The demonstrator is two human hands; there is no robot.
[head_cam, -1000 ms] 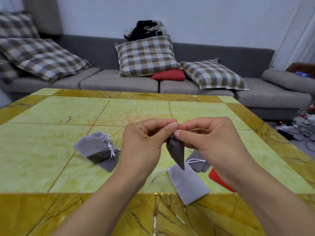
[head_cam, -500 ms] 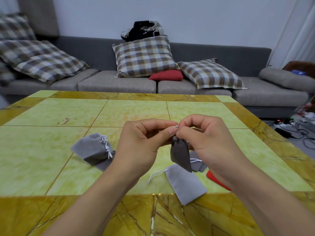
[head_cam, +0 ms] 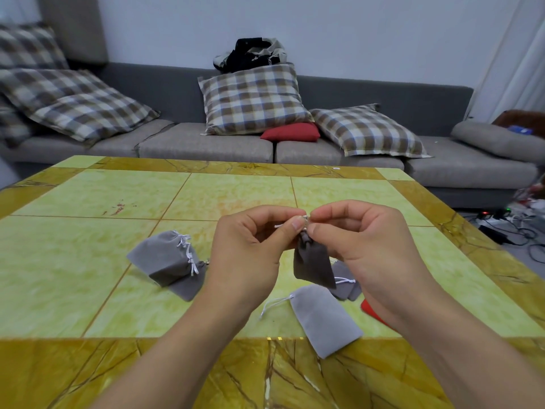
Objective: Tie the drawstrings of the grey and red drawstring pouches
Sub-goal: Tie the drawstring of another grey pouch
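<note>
Now both hands, left hand (head_cam: pixel 250 246) and right hand (head_cam: pixel 362 243), pinch the white drawstring (head_cam: pixel 305 218) closer together above the dangling grey pouch (head_cam: pixel 312 262), probably cinching a knot.

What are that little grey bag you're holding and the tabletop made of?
The held grey pouch looks like soft velvet or suede-like cloth: matte, napped, hanging limp. Its drawstring seems thin white cord. The table looks like polished marble-patterned stone or tile, glossy and veined.

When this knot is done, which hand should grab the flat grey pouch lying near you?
Probably the right hand: the flat grey pouch lies just below it, nearer than the left hand.
</note>
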